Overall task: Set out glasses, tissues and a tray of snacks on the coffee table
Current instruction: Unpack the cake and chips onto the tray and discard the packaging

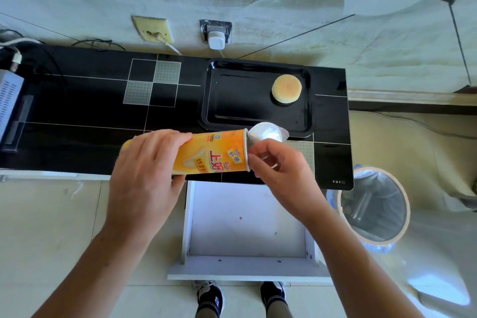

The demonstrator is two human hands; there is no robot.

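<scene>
Two hands share the work, low in the view, above an open white drawer [247,217] that looks bare inside. The left hand [144,162] is wrapped round the near end of an orange can [211,153] of crisps, fingers curled over its top, holding it almost level with its mouth pointing right. The right hand [278,170] is pinched shut on a silvery foil seal [265,133], which stands peeled up from the can's rim; whether it is fully free I cannot tell, as that part is blurred.

To do this step well, I judge the left grip should stay firm but not crushing, since the tube is thin card. The mouth is best tipped a little upward until the seal is clear, or crisps may slide out onto the black counter [90,111]. Pull the foil away from the rim in one steady draw, not a jerk. A bin [374,204] stands just right of the drawer, handy for the foil.

Farther off, the black tray [232,100] lies on the counter's right part, its near edge just beyond the can's mouth. One round cake [286,88] sits at its far right; the rest is free for crisps. Neither glasses nor tissues are in view, so much of the task seems left.
</scene>
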